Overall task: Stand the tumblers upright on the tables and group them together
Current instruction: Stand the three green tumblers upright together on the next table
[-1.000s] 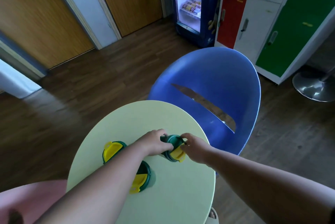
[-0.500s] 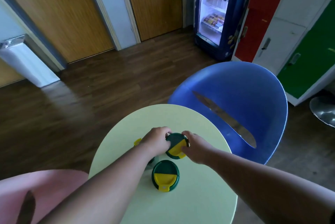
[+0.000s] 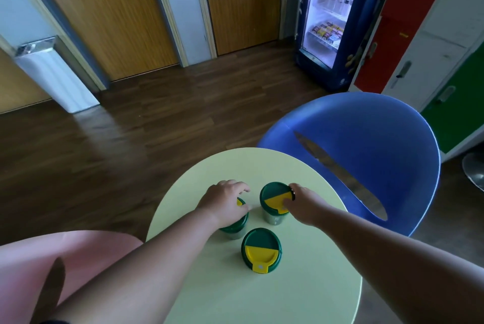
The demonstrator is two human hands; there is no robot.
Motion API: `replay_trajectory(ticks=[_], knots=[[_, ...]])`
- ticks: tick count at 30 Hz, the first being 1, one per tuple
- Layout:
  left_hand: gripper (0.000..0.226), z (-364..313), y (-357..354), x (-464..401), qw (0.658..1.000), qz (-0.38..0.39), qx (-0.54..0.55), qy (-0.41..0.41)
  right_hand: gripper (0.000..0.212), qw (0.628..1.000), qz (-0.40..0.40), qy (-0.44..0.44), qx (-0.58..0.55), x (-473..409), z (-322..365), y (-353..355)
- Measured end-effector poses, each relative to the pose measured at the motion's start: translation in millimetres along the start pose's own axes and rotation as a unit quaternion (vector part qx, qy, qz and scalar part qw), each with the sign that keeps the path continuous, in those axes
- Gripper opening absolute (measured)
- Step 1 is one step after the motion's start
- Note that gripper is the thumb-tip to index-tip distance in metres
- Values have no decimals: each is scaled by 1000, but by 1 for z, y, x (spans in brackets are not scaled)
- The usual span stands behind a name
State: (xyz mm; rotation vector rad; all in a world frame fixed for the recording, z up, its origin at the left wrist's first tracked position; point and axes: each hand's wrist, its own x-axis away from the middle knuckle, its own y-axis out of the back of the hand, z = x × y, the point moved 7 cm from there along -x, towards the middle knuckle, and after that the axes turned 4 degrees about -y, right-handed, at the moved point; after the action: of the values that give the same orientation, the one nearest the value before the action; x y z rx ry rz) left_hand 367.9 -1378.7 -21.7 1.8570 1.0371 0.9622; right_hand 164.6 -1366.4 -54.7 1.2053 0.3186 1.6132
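Observation:
Three tumblers with green lids and yellow flaps stand upright close together on a round pale green table (image 3: 275,297). My right hand (image 3: 301,203) pinches the lid rim of the far tumbler (image 3: 272,199), thumb on its yellow flap. My left hand (image 3: 225,204) lies over the left tumbler (image 3: 234,229) with loosely curled fingers and hides most of its lid. The near tumbler (image 3: 262,247) stands free of both hands.
A blue tub chair (image 3: 366,145) stands right behind the table. A pink chair (image 3: 52,266) is at the lower left. Dark wood floor surrounds the table. A drinks fridge (image 3: 330,17) and coloured lockers (image 3: 429,35) line the far right wall.
The far tumbler went from tilted between both hands to upright on the table. My left hand let go of it and moved back over the left tumbler. The view lifted.

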Motion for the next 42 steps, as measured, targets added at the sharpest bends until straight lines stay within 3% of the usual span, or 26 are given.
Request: replay_trajectory(ticks=[5, 10, 13, 17, 23, 30, 36, 42], knots=[[59, 22, 2, 15, 999, 39, 19, -14, 30, 1000, -4, -10, -3, -4, 2, -2], [95, 27, -10, 23, 988, 138, -55, -50, 82, 999, 0, -17, 30, -3, 11, -6], [93, 26, -18, 26, 983, 161, -82, -34, 96, 998, -2, -19, 55, -4, 15, -11], [80, 24, -18, 22, 992, 113, -52, -5, 99, 996, -8, 2, 84, -8, 17, -15], [78, 24, -19, 20, 997, 51, -42, 33, 106, 988, 64, 89, 109, -8, 28, -17], [88, 23, -23, 18, 996, 61, -49, 36, 97, 976, 91, 113, 162, -7, 37, -18], [92, 27, -24, 19, 998, 40, -29, 41, 92, 989, 8, 44, 143, -5, 39, -15], [92, 28, -25, 18, 998, 40, -27, 39, 93, 971, 62, 131, 188, -2, 50, -15]])
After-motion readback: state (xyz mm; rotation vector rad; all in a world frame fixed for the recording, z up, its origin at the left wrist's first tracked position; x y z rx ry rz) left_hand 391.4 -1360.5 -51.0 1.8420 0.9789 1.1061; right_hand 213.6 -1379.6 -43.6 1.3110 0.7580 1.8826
